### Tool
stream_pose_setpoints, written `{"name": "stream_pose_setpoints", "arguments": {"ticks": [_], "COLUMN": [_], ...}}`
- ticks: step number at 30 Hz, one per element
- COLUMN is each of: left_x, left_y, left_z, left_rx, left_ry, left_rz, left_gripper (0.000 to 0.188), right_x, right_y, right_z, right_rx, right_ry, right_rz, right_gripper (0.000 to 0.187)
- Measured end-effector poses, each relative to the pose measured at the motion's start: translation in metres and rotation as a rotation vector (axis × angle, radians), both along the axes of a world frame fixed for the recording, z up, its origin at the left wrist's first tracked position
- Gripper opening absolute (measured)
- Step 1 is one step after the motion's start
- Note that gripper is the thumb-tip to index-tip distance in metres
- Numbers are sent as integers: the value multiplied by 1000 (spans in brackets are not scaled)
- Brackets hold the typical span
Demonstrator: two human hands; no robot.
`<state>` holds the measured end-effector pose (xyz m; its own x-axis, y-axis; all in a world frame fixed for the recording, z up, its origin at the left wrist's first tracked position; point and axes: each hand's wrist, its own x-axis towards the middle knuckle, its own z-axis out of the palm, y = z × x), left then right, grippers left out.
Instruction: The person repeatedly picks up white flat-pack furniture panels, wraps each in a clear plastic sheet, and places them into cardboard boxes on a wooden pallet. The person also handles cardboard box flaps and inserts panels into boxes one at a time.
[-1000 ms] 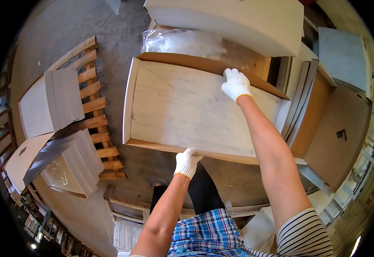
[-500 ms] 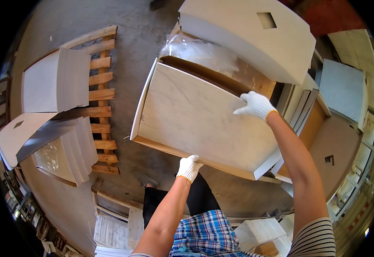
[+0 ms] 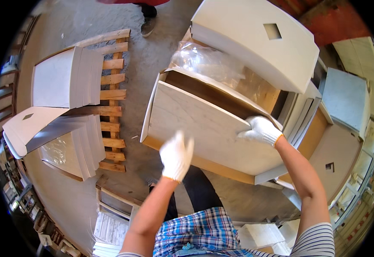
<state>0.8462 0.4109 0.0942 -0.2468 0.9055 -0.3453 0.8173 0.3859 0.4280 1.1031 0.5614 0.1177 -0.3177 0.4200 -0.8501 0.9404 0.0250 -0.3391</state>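
Note:
In front of me is a cardboard box (image 3: 152, 105), white outside and brown inside. A large marble-look tile (image 3: 204, 122), whitish with grey veins, lies in it. The tile's far edge stands apart from the far wall, leaving a dark gap. My right hand (image 3: 262, 130), in a white knit glove, is closed on this far edge near its right end, with the thumb on the face and the fingers partly hidden behind. My gloved left hand (image 3: 176, 156), somewhat blurred, hovers over the near left side of the tile with the thumb apart, holding nothing.
Clear plastic wrap (image 3: 208, 60) and a white carton (image 3: 255, 38) lie beyond the box. To the left, stacked cartons (image 3: 54, 81) rest beside a wooden pallet (image 3: 116, 92). An opened carton (image 3: 328, 154) lies at the right. A person's shoe (image 3: 147, 28) shows at the top.
The tile's far edge has come away from the box wall, widening the gap. My right hand has taken hold of that edge. My left hand has left the near box edge and risen.

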Motion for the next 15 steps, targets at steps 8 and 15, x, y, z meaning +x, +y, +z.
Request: {"name": "stream_pose_setpoints", "arguments": {"ticks": [8, 15], "left_x": [81, 129], "left_y": [165, 161], "left_z": [55, 44], "left_rx": [346, 184], "left_ry": [-83, -107], "left_rz": [-1092, -1298], "left_gripper": [26, 15], "right_x": [29, 5], "right_y": [-49, -56], "right_z": [-26, 25], "right_rx": [550, 222], "right_ry": [338, 167], "right_rz": [15, -93], "right_gripper": [41, 29]}}
